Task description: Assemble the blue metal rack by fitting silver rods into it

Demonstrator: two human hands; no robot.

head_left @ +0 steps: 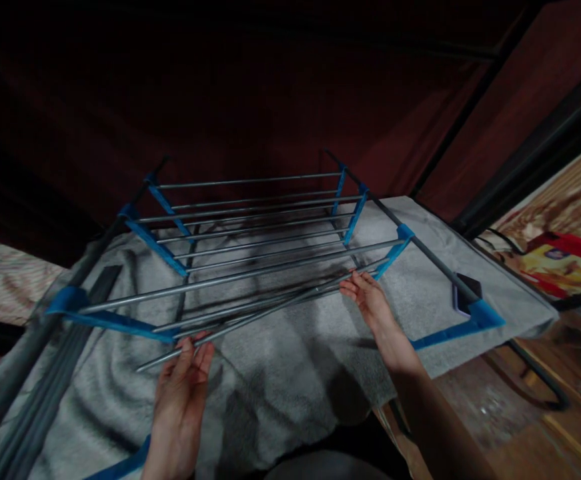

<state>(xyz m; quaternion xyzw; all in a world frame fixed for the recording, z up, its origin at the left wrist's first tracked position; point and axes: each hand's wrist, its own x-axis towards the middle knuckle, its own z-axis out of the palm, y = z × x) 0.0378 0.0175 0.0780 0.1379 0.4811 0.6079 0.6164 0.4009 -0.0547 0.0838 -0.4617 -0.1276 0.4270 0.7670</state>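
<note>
A rack frame of grey metal rods and blue plastic side brackets (160, 247) stands over a grey fabric surface (280, 373). My left hand (183, 387) reaches up under the near end of a loose metal rod (250, 317), fingers stretched out and touching it. My right hand (370, 300) holds the far end of the same bundle of rods near a blue bracket (393, 257), its fingers curled around them. Several rods lie across the frame's lower tier.
A dark phone (465, 293) lies on the fabric at the right, by a blue corner piece (485, 313). Dark poles lie along the left edge (45, 393). Dark red walls rise behind. A patterned floor and colourful items show at the right.
</note>
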